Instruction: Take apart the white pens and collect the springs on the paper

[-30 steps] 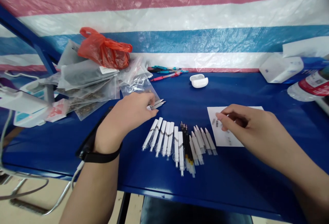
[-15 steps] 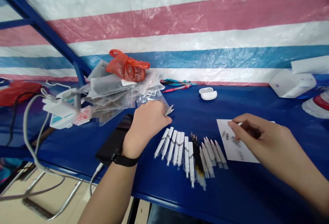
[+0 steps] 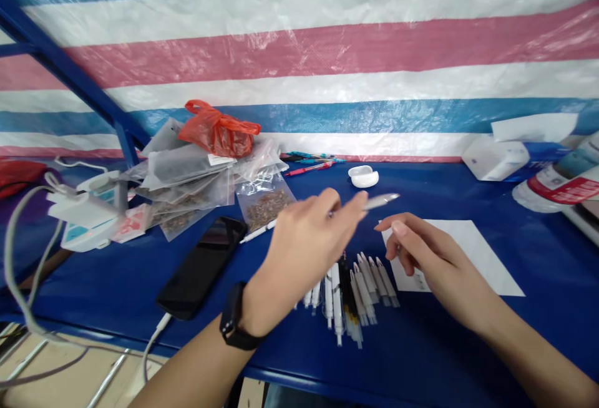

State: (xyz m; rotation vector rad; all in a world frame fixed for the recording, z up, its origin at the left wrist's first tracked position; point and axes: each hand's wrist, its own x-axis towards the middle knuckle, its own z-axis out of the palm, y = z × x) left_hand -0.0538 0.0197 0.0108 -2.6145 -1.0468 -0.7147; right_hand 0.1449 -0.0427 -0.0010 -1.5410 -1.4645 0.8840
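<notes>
My left hand (image 3: 309, 236), wearing a black wristband, is closed round a pen with a pale, pointed tip (image 3: 381, 201); its barrel is mostly hidden by my fingers. To its right, my right hand (image 3: 437, 267) hovers over a white sheet of paper (image 3: 475, 242), fingers loosely curled and apart, with nothing visible in them. Small metal pieces (image 3: 420, 280) lie on the paper, partly covered by this hand. Below my hands are a row of white pen barrels (image 3: 337, 302), dark-ended refills (image 3: 350, 308) and several grey pointed pen sections (image 3: 381, 283).
A black phone (image 3: 203, 267) with a cable lies left. Behind it are a single white pen (image 3: 259, 231), a bag of small brown parts (image 3: 267, 207), stacked plastic bags (image 3: 187, 171) and a red bag (image 3: 219, 130). An earbud case (image 3: 363, 176), tissue pack (image 3: 496, 157) and bottle (image 3: 556, 186) stand farther back.
My left hand has come right and toward me from beside the plastic bags, bringing the pen tip near my right hand. My right hand's fingers have loosened. The view has shifted slightly right.
</notes>
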